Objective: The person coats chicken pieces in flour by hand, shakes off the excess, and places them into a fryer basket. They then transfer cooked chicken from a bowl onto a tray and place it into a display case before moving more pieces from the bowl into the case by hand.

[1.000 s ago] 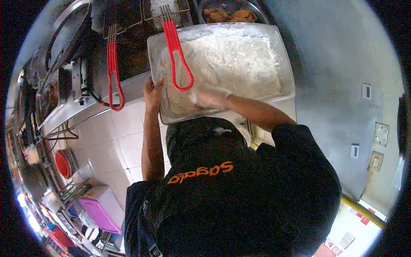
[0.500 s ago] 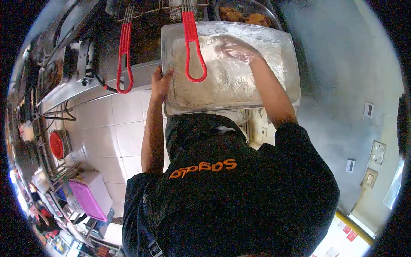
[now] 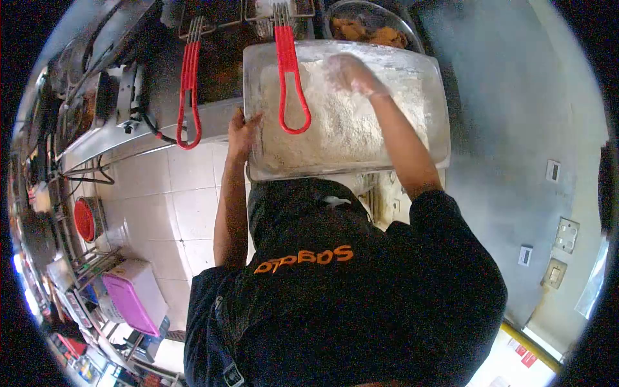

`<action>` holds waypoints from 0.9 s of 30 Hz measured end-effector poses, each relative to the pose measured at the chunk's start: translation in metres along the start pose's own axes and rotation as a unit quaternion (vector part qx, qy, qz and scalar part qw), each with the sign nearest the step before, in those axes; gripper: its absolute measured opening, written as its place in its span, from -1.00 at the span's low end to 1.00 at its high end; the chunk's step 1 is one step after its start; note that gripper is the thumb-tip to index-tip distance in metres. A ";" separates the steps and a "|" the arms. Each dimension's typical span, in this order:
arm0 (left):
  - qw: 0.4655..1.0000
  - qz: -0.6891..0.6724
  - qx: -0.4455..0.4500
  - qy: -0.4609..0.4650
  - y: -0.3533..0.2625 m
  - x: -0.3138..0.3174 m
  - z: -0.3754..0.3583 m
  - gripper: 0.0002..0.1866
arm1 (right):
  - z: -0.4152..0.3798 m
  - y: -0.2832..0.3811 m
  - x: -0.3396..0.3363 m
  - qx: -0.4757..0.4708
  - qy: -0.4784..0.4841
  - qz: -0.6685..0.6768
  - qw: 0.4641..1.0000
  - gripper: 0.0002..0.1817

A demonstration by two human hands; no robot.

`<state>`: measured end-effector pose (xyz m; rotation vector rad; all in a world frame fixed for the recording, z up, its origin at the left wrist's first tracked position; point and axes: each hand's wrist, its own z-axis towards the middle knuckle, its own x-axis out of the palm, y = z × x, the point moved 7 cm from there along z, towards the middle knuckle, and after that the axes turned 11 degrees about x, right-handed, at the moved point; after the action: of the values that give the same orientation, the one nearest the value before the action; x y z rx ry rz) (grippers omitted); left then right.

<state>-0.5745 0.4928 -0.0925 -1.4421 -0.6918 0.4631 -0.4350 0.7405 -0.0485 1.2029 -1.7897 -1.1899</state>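
A wide clear plastic tub [image 3: 253, 151] of pale flour [image 3: 342, 129] sits in front of me. My left hand [image 3: 242, 134] is closed on the tub's left wall, with the thumb and fingers at its rim. My right hand [image 3: 351, 74], in a thin clear plastic glove, is over the flour near the tub's far side. Motion smears its fingers, so I cannot make out whether it holds anything. A red-handled fryer basket [image 3: 287, 58] reaches over the tub's left part, its looped handle above the flour.
Another red basket handle [image 3: 188, 84] hangs over the fryer's metal edge [image 3: 155, 132]. Beyond the tub, a clear bowl [image 3: 416, 40] holds brown fried-looking pieces [image 3: 387, 37]. A steel-grey wall panel [image 3: 490, 109] rises on the right. A lilac-lidded bin [image 3: 132, 303] stands on the tiled floor at lower left.
My right hand has lifted from lying stretched across the flour to a more bent, blurred pose. My left hand keeps its place on the tub. The view has shifted slightly.
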 end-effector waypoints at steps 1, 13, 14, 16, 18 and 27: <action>1.000 -0.002 0.008 0.000 0.001 0.002 0.002 -0.76 | 0.000 -0.007 -0.004 0.004 -0.040 0.020 0.999 -0.69; 1.000 0.010 -0.014 -0.005 -0.006 0.001 0.002 -0.73 | 0.006 -0.040 0.107 0.009 -0.003 -0.691 0.723 -0.71; 1.000 0.011 -0.012 -0.008 -0.006 0.001 0.003 -0.73 | -0.024 -0.012 0.129 -0.059 -0.033 -0.477 0.876 -0.72; 1.000 0.018 -0.021 -0.007 -0.002 -0.001 0.002 -0.75 | -0.031 -0.004 0.126 -0.121 -0.054 -0.226 0.965 -0.71; 1.000 0.010 -0.016 -0.010 0.005 -0.004 0.004 -0.76 | 0.012 -0.055 0.091 -0.080 -0.043 -0.378 0.921 -0.75; 0.999 0.037 -0.028 -0.015 0.000 -0.003 0.002 -0.75 | 0.050 -0.074 0.126 0.050 0.150 0.089 0.983 -0.81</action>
<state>-0.5781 0.4927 -0.0932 -1.5203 -0.6812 0.5267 -0.4990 0.6270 -0.1305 1.1804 -1.7019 -0.7803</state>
